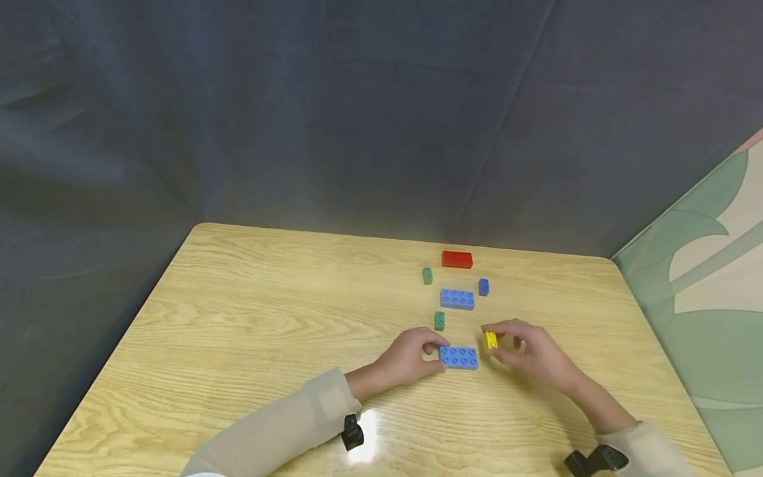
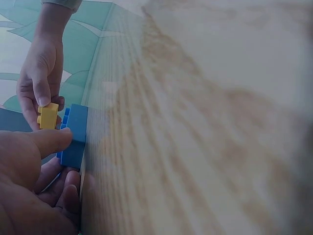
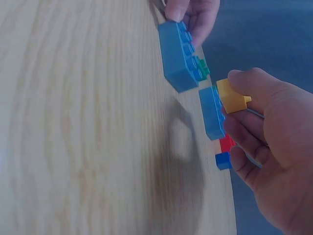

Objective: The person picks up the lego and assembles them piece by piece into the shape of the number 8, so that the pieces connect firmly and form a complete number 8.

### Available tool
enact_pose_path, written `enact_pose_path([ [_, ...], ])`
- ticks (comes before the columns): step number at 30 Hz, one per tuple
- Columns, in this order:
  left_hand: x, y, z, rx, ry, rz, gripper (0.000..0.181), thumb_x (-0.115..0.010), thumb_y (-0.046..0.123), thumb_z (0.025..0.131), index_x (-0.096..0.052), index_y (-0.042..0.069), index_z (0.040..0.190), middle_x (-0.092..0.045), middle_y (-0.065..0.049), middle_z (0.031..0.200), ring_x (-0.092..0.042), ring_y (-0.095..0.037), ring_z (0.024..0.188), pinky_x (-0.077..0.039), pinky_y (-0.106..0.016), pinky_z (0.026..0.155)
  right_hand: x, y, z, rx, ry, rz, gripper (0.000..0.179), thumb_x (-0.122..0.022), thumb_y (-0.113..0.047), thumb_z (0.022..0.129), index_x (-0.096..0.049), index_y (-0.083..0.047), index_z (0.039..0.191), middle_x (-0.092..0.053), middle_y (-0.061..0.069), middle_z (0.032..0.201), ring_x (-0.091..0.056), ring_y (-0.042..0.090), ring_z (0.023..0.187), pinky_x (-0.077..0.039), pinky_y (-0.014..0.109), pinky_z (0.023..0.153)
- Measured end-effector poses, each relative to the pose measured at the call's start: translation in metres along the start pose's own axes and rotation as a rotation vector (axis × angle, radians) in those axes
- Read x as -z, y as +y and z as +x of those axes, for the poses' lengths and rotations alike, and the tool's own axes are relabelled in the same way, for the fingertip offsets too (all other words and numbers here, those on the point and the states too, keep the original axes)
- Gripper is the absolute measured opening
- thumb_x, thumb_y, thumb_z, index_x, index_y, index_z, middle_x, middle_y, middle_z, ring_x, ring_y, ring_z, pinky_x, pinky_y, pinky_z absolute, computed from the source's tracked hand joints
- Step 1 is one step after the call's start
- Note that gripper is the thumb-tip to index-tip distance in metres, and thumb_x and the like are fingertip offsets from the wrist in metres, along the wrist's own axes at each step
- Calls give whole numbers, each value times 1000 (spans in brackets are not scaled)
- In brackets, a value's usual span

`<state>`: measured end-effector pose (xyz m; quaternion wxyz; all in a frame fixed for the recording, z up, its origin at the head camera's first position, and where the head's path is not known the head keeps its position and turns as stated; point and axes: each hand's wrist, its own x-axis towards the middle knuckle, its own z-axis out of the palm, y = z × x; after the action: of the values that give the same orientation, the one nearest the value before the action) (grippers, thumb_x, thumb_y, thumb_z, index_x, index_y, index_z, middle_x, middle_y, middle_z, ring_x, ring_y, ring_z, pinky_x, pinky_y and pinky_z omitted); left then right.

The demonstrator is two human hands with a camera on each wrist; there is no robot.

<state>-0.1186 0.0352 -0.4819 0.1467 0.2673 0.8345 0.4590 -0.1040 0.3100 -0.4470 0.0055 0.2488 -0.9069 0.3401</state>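
The left hand [image 1: 408, 358] grips the left end of the near blue eight-stud brick [image 1: 458, 358] on the wooden tabletop [image 1: 268, 318]. The right hand [image 1: 530, 351] pinches the small yellow brick [image 1: 491, 341] just right of that brick, apparently clear of the surface. Beyond lie, in order: a small green brick [image 1: 439, 321], a second blue eight-stud brick [image 1: 457, 299], a small blue brick [image 1: 483, 287] at right, another green brick [image 1: 427, 276] at left, and a red brick [image 1: 457, 260].
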Motion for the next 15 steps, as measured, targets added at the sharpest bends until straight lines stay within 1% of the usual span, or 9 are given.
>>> enact_pose_path([
  [4, -1, -2, 0, -2, -1, -3, 34, -81, 11, 87, -73, 9, 120, -65, 7, 100, -53, -3, 84, -46, -17, 79, -6, -3, 0, 39, -3, 18, 39, -81, 0, 83, -72, -4, 121, -72, 0, 109, -60, 16, 87, -50, 25, 66],
  [6, -2, -2, 1, -2, -2, -4, 34, -81, 11, 87, -73, 9, 120, -65, 8, 99, -52, -3, 84, -46, -17, 78, -8, -4, 0, 44, -7, 23, 39, -81, -1, 83, -72, -5, 121, -72, 0, 109, -59, 16, 86, -49, 25, 66],
  [15, -1, -3, 1, -2, -1, 7, 34, -82, 11, 86, -74, 9, 119, -66, 8, 101, -52, -1, 84, -46, -17, 78, -18, -3, -3, -17, -43, 43, 39, -82, -3, 84, -73, -8, 121, -71, -2, 111, -55, 13, 80, -48, 24, 65],
])
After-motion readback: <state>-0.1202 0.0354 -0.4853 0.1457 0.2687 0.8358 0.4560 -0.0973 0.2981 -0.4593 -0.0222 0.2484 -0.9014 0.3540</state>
